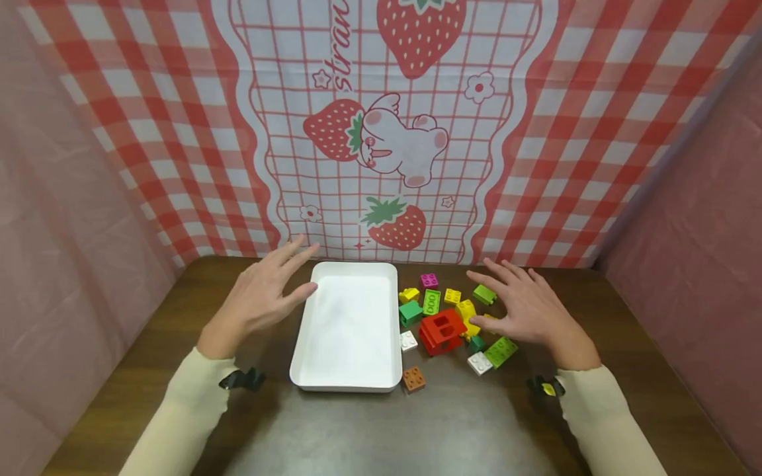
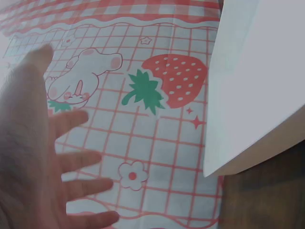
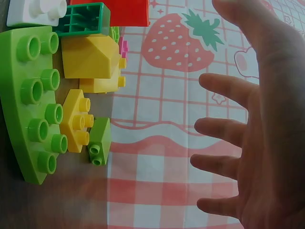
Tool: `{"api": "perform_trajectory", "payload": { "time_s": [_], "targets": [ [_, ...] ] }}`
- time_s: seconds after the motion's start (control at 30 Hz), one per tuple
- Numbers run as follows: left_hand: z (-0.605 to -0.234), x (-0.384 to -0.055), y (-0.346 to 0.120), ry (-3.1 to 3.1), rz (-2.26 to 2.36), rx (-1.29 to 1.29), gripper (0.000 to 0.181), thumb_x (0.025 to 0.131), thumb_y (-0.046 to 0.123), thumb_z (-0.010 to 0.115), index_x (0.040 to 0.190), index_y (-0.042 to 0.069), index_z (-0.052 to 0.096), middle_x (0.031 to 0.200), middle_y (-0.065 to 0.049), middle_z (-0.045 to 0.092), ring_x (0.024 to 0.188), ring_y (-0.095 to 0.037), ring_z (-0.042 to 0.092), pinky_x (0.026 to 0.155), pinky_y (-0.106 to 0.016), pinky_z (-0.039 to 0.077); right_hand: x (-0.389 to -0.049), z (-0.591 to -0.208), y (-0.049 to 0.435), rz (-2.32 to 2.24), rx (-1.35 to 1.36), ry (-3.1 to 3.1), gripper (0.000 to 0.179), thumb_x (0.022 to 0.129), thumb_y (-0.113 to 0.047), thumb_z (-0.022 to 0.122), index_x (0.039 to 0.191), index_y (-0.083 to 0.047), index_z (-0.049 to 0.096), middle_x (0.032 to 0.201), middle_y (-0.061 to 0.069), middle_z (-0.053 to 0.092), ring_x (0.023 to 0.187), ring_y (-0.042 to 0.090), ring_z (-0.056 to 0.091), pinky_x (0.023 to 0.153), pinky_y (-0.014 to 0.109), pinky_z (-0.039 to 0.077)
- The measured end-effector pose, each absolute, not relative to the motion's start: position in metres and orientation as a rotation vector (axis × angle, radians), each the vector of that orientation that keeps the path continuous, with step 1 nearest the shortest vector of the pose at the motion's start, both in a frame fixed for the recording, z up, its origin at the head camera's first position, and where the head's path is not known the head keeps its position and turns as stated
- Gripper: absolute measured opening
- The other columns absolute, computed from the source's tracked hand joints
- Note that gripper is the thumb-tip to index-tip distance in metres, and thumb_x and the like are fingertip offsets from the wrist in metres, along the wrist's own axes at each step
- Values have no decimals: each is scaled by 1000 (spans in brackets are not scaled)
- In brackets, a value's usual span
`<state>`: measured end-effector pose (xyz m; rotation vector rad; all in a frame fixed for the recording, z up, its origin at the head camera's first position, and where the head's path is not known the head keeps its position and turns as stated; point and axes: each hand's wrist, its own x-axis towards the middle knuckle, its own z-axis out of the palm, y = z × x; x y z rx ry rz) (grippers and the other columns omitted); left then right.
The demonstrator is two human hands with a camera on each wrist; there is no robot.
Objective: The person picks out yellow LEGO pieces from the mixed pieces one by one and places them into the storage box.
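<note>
My left hand (image 1: 262,291) hovers by the left rim of a white tray (image 1: 345,330), fingers spread and holding nothing. The tray's inside is bare. To its right lies a loose group of toy building bricks, among them a red window-like piece (image 1: 442,332), a brown brick (image 1: 413,379) and a magenta brick (image 1: 429,281). My right hand (image 1: 530,307) is held over the right side of that group, its fingers apart and nothing in them. In the right wrist view, a long green brick (image 3: 35,100) and a yellow brick (image 3: 76,121) lie left of the fingers.
A brown wooden table (image 1: 357,436) carries everything. Behind it hangs a red-and-white checked cloth (image 1: 333,225) with strawberry prints. Pink fabric (image 1: 696,244) closes off both sides. Two white bricks, one of them this white brick (image 1: 479,363), lie near the group's front.
</note>
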<state>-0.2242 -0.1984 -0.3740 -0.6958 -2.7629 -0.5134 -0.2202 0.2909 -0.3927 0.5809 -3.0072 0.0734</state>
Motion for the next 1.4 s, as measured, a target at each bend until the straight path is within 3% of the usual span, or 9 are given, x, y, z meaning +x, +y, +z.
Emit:
{"api": "perform_trajectory", "payload": {
  "time_s": [0.27, 0.43, 0.53, 0.63, 0.73, 0.87, 1.1, 1.4],
  "targets": [
    [-380, -223, -196, -2709, -827, -474, 76, 116, 58, 43, 183, 28, 21, 186, -15, 36, 166, -47, 45, 130, -77, 38, -220, -393, 290, 98, 586, -3022, 91, 95, -67, 74, 172, -28, 47, 184, 20, 37, 165, 55, 39, 128, 86, 32],
    [-376, -223, -194, -2682, -899, -347, 76, 115, 62, 42, 182, 30, 24, 174, -21, 54, 147, -49, 63, 119, -78, 46, -220, -392, 291, 103, 591, -3020, 92, 94, -67, 75, 173, -28, 46, 185, 20, 36, 164, 56, 40, 128, 86, 32],
    [-377, -224, -192, -2693, -909, -297, 76, 115, 65, 40, 181, 29, 26, 161, -26, 64, 137, -49, 68, 109, -76, 52, -219, -392, 291, 115, 587, -3023, 92, 94, -66, 76, 173, -29, 46, 185, 20, 35, 163, 56, 40, 128, 86, 32],
    [-381, -226, -190, -2727, -928, -271, 76, 116, 66, 37, 181, 28, 27, 158, -27, 66, 136, -51, 68, 105, -75, 53, -218, -392, 290, 133, 594, -3022, 92, 94, -66, 76, 173, -28, 46, 185, 21, 34, 162, 57, 41, 128, 86, 32],
    [-388, -228, -189, -2758, -1035, -295, 73, 119, 60, 33, 181, 23, 27, 168, -26, 58, 150, -52, 59, 118, -77, 47, -218, -393, 289, 152, 610, -3014, 93, 94, -65, 76, 173, -28, 46, 186, 21, 32, 161, 57, 43, 127, 86, 32],
    [-399, -233, -188, -2762, -1246, -368, 67, 123, 48, 30, 181, 15, 25, 185, -21, 35, 170, -49, 35, 138, -72, 27, -218, -393, 289, 165, 616, -3004, 93, 94, -65, 77, 173, -30, 45, 187, 21, 28, 161, 57, 44, 127, 85, 34],
    [-412, -237, -188, -2727, -1560, -342, 68, 122, 48, 28, 183, 19, 19, 190, -18, 22, 172, -49, 31, 125, -74, 47, -218, -393, 287, 169, 617, -3005, 92, 93, -64, 77, 172, -29, 47, 188, 22, 24, 162, 57, 42, 128, 84, 35],
    [-430, -238, -189, -2666, -1856, -308, 71, 119, 48, 22, 184, 20, 9, 192, -19, 4, 177, -50, 12, 128, -81, 38, -218, -395, 288, 167, 630, -3003, 90, 94, -67, 76, 171, -30, 48, 188, 23, 24, 159, 57, 46, 126, 83, 38]
  ]
}}
